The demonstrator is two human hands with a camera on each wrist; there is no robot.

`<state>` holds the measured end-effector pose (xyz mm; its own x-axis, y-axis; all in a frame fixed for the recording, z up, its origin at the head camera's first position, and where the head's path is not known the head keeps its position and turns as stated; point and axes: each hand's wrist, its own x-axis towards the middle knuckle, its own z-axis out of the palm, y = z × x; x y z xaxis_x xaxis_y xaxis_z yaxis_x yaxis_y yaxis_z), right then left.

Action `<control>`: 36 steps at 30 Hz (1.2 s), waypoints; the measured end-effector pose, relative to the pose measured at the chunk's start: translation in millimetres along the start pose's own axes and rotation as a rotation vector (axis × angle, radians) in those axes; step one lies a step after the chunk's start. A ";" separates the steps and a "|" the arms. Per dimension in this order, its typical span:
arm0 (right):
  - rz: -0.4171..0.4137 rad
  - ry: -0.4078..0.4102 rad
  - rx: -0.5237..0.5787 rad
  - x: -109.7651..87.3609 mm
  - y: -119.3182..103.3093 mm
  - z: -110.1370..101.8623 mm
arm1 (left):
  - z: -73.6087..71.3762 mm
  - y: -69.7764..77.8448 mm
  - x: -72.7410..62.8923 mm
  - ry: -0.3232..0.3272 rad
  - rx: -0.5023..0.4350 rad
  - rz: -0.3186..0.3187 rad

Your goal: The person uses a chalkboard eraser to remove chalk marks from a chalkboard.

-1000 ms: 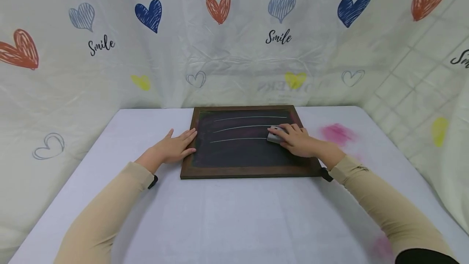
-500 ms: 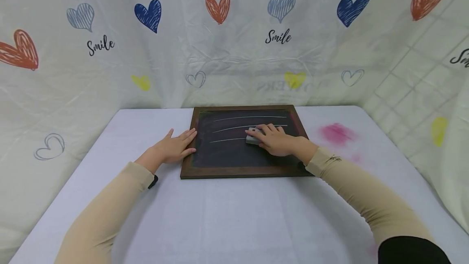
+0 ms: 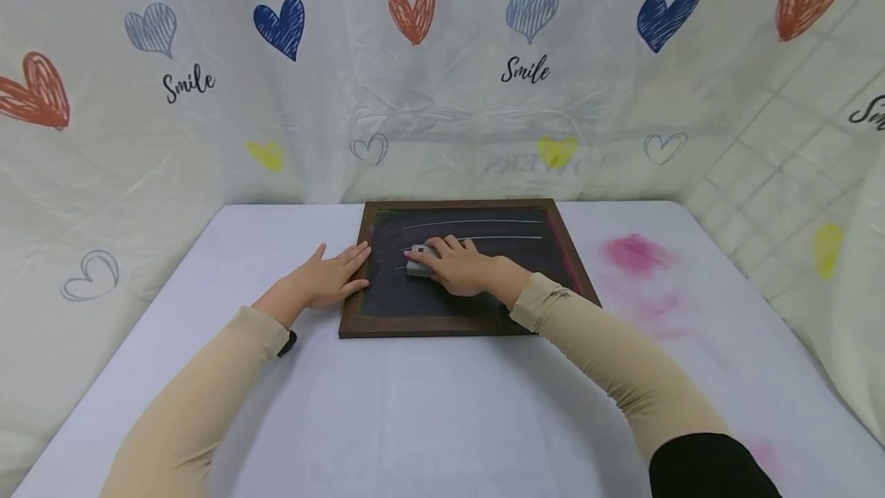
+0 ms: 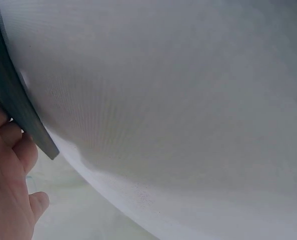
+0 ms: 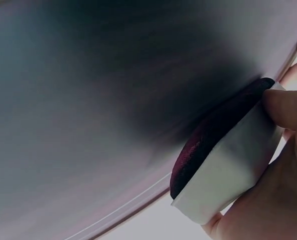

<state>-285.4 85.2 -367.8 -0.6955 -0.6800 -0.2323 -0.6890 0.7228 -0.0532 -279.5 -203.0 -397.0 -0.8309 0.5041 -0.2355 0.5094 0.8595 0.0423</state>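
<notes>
A chalkboard [image 3: 387,300] with a brown wooden frame [image 3: 429,327] lies on the white-covered table. My left hand [image 3: 328,279] rests on its left frame edge with fingers extended; the left wrist view shows that hand [image 4: 11,175] against the board's edge [image 4: 18,95]. Over the left half of the board, my right hand [image 3: 465,267] grips a grey chalkboard eraser [image 3: 419,269]. Up close, the eraser [image 5: 228,165] has a pale body and a dark felt pad with reddish dust, against the board surface. Chalk lines [image 3: 484,221] cross the upper board; my right hand partly covers the middle one.
Pink smudges [image 3: 634,253] mark the tablecloth [image 3: 387,413] right of the board. Behind the table hangs a white curtain [image 3: 456,106] printed with hearts and "Smile".
My right hand has slid the eraser leftward across the board. The lowest chalk line has been wiped down to a short piece at its left end. My left hand stays put.
</notes>
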 end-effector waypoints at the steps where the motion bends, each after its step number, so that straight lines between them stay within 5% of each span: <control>1: -0.003 0.000 -0.001 3.6 -4.2 -0.5 | -0.1 0.0 0.2 0.001 0.003 0.000; 11: 0.005 -0.005 -0.054 30.7 -34.9 -2.5 | -1.1 -0.6 -0.1 -0.004 0.013 -0.010; 18: 0.018 -0.008 -0.086 28.7 -29.8 -2.5 | -2.3 0.6 0.2 -0.004 0.016 -0.005; 26: 0.023 0.002 -0.045 3.9 2.0 -0.4 | -4.1 1.3 -0.4 -0.005 0.015 0.006; 36: 0.108 0.108 -0.029 -56.6 63.2 14.5 | -2.2 0.0 1.5 -0.008 0.007 0.006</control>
<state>-286.6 171.3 -372.1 -0.7825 -0.6091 -0.1296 -0.6137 0.7895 -0.0054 -281.2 -202.1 -395.2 -0.8261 0.5084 -0.2430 0.5160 0.8558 0.0365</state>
